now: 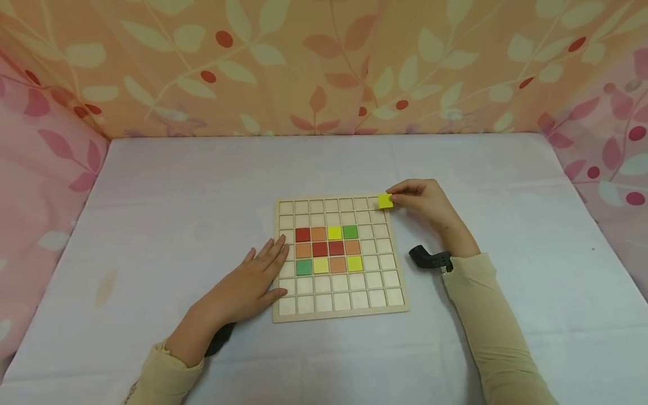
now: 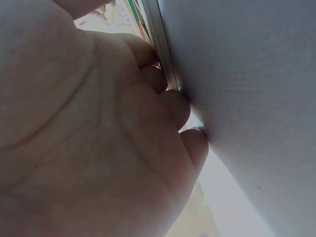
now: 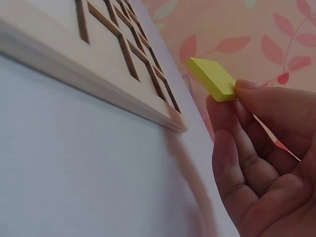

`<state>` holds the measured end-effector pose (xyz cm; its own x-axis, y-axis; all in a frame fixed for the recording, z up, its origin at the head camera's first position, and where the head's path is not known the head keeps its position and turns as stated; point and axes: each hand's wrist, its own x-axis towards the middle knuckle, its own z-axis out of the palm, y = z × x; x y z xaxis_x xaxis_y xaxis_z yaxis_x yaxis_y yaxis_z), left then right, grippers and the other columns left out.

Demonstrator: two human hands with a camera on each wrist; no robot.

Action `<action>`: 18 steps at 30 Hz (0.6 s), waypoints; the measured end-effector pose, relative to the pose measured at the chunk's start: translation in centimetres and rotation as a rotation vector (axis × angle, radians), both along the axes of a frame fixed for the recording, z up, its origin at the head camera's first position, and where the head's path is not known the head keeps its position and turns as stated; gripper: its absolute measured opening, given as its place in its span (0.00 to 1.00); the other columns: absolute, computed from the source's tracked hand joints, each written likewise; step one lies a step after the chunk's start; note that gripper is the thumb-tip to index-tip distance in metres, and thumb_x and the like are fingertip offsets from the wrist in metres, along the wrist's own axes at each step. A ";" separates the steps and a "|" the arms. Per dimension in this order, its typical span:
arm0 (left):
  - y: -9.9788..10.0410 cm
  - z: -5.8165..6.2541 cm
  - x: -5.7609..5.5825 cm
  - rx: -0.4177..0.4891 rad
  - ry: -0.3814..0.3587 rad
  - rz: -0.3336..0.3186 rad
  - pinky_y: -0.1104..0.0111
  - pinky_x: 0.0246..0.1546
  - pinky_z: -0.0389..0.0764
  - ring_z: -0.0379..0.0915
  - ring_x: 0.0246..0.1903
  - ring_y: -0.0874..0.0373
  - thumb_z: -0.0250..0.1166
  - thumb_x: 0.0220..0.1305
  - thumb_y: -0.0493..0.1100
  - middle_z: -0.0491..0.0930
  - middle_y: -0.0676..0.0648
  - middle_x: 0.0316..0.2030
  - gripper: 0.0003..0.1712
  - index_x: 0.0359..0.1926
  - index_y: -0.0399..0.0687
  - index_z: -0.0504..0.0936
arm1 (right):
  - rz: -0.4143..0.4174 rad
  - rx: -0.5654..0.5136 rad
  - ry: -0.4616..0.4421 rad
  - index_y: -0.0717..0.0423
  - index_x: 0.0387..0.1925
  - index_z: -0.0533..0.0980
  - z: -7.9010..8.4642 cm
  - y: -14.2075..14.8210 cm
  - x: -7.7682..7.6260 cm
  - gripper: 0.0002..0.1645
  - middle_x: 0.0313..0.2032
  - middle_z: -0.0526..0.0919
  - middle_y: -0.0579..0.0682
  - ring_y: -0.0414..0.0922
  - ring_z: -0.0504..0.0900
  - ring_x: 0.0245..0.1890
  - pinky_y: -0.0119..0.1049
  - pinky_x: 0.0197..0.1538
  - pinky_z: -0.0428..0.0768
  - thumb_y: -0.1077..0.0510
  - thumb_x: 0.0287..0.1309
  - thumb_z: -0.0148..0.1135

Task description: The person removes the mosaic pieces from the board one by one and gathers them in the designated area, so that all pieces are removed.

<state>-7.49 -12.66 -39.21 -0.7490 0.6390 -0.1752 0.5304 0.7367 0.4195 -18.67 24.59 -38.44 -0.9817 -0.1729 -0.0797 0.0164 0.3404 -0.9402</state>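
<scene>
A square wooden grid board (image 1: 341,318) lies on the table, with three rows of red, orange, yellow and green tiles (image 1: 327,248) set in its cells. My right hand (image 1: 427,205) pinches a yellow square tile (image 1: 385,201) between thumb and fingertips, over the board's far right corner. In the right wrist view the yellow tile (image 3: 212,79) is held above the board's surface, apart from it. My left hand (image 1: 248,284) lies with straight fingers along the board's left edge, fingertips touching it. The left wrist view shows the palm (image 2: 98,128) and fingertips against that edge.
White cloth covers the table (image 1: 192,185). A patterned orange curtain (image 1: 283,67) stands along the back, with pink patterned cloth (image 1: 45,169) at the sides. A black wrist camera mount (image 1: 429,257) juts out beside the right wrist.
</scene>
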 end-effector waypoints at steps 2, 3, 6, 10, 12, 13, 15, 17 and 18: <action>0.0 0.0 0.0 0.000 0.001 -0.001 0.46 0.66 0.46 0.34 0.71 0.45 0.57 0.66 0.53 0.38 0.41 0.73 0.44 0.72 0.36 0.47 | -0.013 0.005 -0.002 0.72 0.43 0.79 -0.2 0.4 -0.2 0.13 0.30 0.85 0.45 0.39 0.80 0.32 0.29 0.37 0.74 0.67 0.56 0.63; 0.0 0.0 0.0 0.002 0.000 0.000 0.46 0.66 0.46 0.34 0.71 0.45 0.58 0.66 0.53 0.38 0.41 0.73 0.44 0.72 0.36 0.47 | -0.016 0.005 0.000 0.72 0.43 0.79 -0.2 0.6 -0.2 0.13 0.30 0.85 0.44 0.39 0.80 0.32 0.29 0.37 0.75 0.67 0.56 0.63; 0.0 0.0 -0.1 0.002 0.001 0.000 0.46 0.66 0.46 0.35 0.71 0.45 0.57 0.66 0.53 0.39 0.41 0.73 0.44 0.72 0.35 0.47 | -0.017 -0.009 0.006 0.73 0.44 0.78 -0.4 1.0 -0.4 0.14 0.30 0.85 0.44 0.40 0.81 0.32 0.30 0.37 0.76 0.68 0.56 0.63; 0.0 0.0 -0.1 0.002 0.006 -0.004 0.45 0.66 0.46 0.35 0.71 0.45 0.57 0.66 0.53 0.39 0.40 0.73 0.44 0.72 0.35 0.48 | -0.023 -0.020 0.008 0.72 0.44 0.79 -0.5 1.4 -0.4 0.14 0.31 0.85 0.44 0.39 0.81 0.32 0.30 0.38 0.77 0.66 0.56 0.64; 0.0 0.0 -0.1 0.004 0.006 -0.004 0.46 0.66 0.46 0.35 0.71 0.45 0.58 0.66 0.53 0.39 0.40 0.73 0.44 0.72 0.35 0.47 | -0.033 -0.015 0.011 0.71 0.43 0.80 -0.5 1.5 -0.4 0.14 0.31 0.85 0.44 0.39 0.81 0.32 0.29 0.38 0.76 0.65 0.55 0.65; -0.1 -0.1 -0.1 0.005 0.005 -0.004 0.46 0.66 0.46 0.34 0.71 0.45 0.58 0.66 0.53 0.39 0.40 0.73 0.44 0.72 0.35 0.47 | -0.035 -0.012 0.013 0.70 0.43 0.80 -0.5 1.6 -0.4 0.14 0.31 0.85 0.44 0.38 0.81 0.32 0.29 0.38 0.76 0.65 0.55 0.65; -0.1 -0.1 -0.1 0.005 0.001 -0.003 0.46 0.66 0.46 0.34 0.71 0.45 0.58 0.66 0.53 0.39 0.41 0.73 0.44 0.72 0.35 0.47 | -0.042 -0.012 0.017 0.70 0.42 0.80 -0.6 1.7 -0.4 0.13 0.31 0.85 0.45 0.38 0.81 0.32 0.29 0.38 0.77 0.65 0.55 0.65; -0.1 -0.2 -0.1 0.006 -0.001 -0.004 0.46 0.66 0.46 0.34 0.71 0.45 0.58 0.66 0.53 0.38 0.41 0.73 0.44 0.72 0.35 0.47 | -0.049 -0.016 0.021 0.70 0.41 0.81 -0.7 1.9 -0.4 0.12 0.31 0.85 0.45 0.39 0.80 0.31 0.29 0.37 0.77 0.66 0.55 0.64; -0.1 -0.2 -0.1 0.006 -0.001 -0.004 0.46 0.66 0.46 0.34 0.71 0.45 0.58 0.66 0.53 0.38 0.41 0.73 0.44 0.72 0.35 0.47 | -0.052 -0.019 0.021 0.69 0.41 0.81 -0.7 2.0 -0.4 0.11 0.31 0.85 0.45 0.39 0.80 0.31 0.29 0.37 0.78 0.67 0.56 0.64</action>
<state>-7.59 -12.74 -39.38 -0.7461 0.6430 -0.1726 0.5328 0.7321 0.4244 -19.05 26.60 -39.14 -0.9907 -0.1234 -0.0567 0.0140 0.3221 -0.9466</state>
